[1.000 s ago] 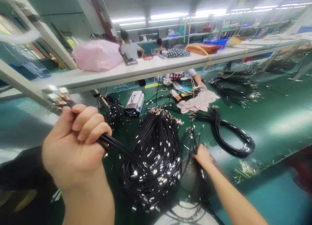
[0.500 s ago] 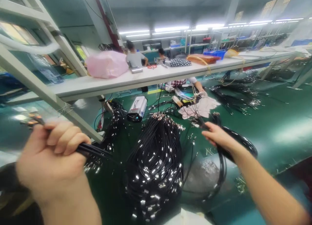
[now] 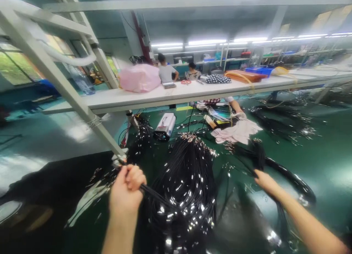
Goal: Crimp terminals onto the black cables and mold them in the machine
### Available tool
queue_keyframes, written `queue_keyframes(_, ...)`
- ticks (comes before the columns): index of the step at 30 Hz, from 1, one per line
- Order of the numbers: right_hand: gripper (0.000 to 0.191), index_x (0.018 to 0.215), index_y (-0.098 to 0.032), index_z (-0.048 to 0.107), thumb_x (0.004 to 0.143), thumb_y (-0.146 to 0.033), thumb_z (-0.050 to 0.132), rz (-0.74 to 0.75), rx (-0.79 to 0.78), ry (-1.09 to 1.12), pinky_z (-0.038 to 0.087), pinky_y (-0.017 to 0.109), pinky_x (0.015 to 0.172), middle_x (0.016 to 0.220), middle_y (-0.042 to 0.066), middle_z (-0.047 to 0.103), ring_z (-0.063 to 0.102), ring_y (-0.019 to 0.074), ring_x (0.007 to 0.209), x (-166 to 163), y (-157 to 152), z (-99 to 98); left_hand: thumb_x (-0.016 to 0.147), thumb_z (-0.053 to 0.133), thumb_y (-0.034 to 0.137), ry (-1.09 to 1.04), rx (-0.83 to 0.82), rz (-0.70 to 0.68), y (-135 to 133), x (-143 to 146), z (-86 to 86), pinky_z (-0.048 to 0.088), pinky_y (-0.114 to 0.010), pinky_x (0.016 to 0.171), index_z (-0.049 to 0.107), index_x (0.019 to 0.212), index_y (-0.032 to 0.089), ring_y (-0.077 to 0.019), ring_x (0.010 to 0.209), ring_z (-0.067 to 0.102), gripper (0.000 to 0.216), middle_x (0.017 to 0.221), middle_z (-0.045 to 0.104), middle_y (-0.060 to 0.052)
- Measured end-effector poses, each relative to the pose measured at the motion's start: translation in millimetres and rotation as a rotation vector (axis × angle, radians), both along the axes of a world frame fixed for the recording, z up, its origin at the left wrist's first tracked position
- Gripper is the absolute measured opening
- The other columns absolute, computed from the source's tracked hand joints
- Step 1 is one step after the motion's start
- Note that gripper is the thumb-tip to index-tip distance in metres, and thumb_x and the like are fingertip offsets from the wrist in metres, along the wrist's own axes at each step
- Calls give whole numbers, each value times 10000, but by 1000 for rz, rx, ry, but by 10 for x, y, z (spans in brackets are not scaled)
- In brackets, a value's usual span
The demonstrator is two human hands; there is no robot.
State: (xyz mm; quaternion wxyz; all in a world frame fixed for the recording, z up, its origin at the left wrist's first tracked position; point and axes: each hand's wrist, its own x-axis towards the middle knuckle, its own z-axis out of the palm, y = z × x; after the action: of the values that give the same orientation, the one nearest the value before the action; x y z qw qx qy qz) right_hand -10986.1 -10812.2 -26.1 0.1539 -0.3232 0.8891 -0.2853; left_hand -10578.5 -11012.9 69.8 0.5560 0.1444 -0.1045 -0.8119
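Note:
My left hand (image 3: 129,184) is closed in a fist around a thin bundle of black cables (image 3: 154,193), which runs down toward the right. My right hand (image 3: 262,180) is wrapped round another bundle of black cables (image 3: 244,162), part of it hanging below the wrist. Between my hands a big heap of black cables (image 3: 189,184) with shiny metal ends lies on the green work surface (image 3: 228,162). Close behind my right hand a thick black cable coil (image 3: 291,177) curves off to the right.
A white and black box-like device (image 3: 165,125) and a pale pink cloth (image 3: 239,131) lie behind the heap. A white shelf (image 3: 176,94) crosses above, holding a pink bag (image 3: 140,77). A slanted metal post (image 3: 68,90) stands at left. Another person's arm (image 3: 235,105) reaches in beneath the shelf.
My left hand has moved right and down with its cables, toward the heap. My right hand is lower and further right, still gripping its bundle. The view has shifted left.

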Motion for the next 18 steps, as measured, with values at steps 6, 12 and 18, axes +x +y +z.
queue_keyframes(6,338,978,-116,595,650,-121,510,229,19,67,308,533,901,1155,228,510,459,368,1093,751,-501,-76,894,337,122,-119,171,61,119,-320,-469,207,-154,301,448,695,130,-26,315,281,228,475,294,72)
queue_keyframes(12,166,607,-204,604,740,-227,509,725,18,-287,448,233,537,585,-19,620,575,136,559,2150,-1336,-84,878,415,181,-92,164,53,248,-154,-286,176,-149,301,470,691,137,-17,325,235,200,488,261,74)
queue_keyframes(18,295,766,-136,556,894,-346,394,595,145,-482,384,186,391,519,-55,531,473,57,385,2653,-2160,-290,749,631,315,-52,22,-97,721,189,-62,99,-175,337,461,609,177,-25,366,51,260,480,117,77)
